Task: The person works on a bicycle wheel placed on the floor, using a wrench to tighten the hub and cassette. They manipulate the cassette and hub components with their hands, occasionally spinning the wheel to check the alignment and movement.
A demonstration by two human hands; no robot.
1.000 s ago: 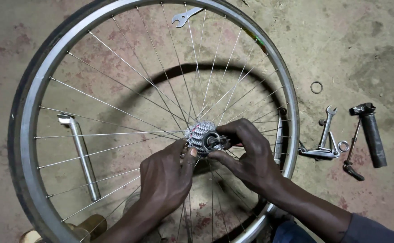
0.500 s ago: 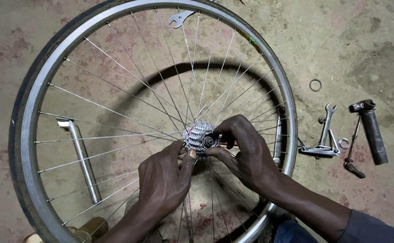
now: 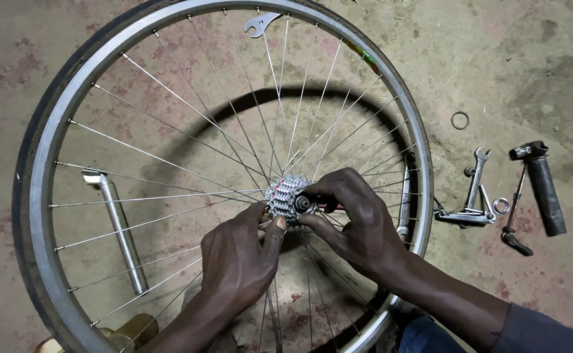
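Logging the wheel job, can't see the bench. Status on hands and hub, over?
Left hand steadying the sprocket cluster. Right hand pinching the axle end. Bicycle wheel flat over the floor. Spanners lie outside the rim, nothing blocking.

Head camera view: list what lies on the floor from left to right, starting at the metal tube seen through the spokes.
Metal tube → open-ended wrench at the top, seen through the spokes → small metal ring → second wrench → black-handled tool.
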